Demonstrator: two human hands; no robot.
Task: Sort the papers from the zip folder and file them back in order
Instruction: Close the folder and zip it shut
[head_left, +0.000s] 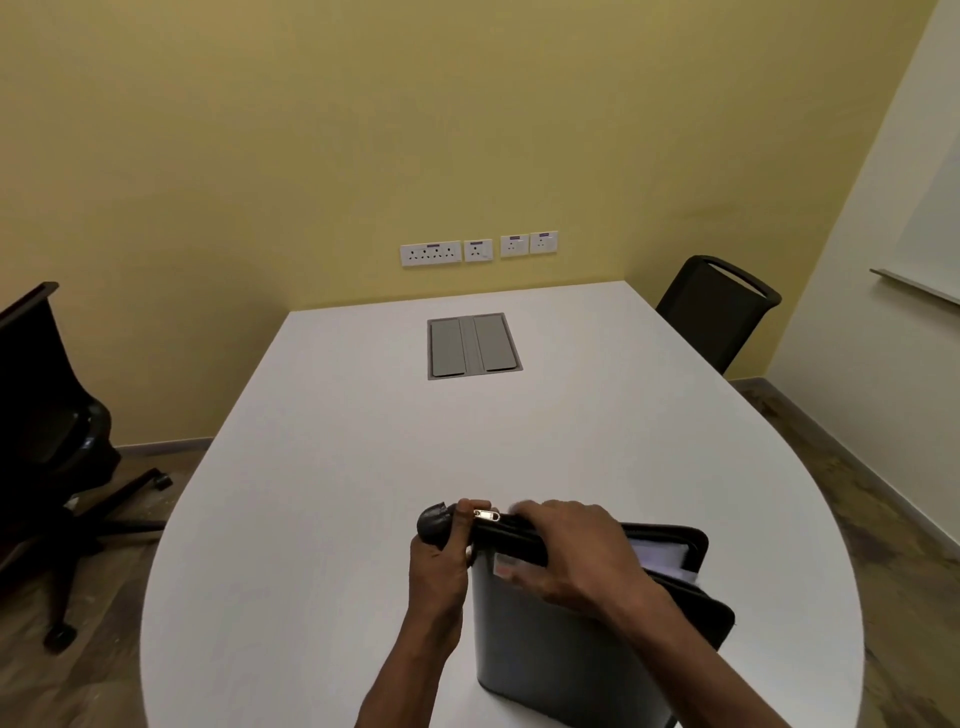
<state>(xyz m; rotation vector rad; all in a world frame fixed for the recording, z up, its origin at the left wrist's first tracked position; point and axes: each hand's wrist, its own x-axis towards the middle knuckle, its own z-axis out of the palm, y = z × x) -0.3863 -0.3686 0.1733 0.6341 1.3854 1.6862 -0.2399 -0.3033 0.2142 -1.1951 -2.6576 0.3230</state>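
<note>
Surface (363, 467): white, rounded at my near end, with a grey hatch (474, 345) set into it at the far middle.
Chairs: a black chair (47, 415) off the left edge, another chair (719, 306) at the far right corner.
Zip folder (545, 649): black, at the near right of the surface, standing tilted, its right side gaping so that white papers (662, 558) show inside.
My right hand (566, 551): its grip is curled over the folder's top edge.
My left hand (441, 556): its grip is pinching the folder's far left corner, thumb beside the metal zip pull (487, 515).
</note>
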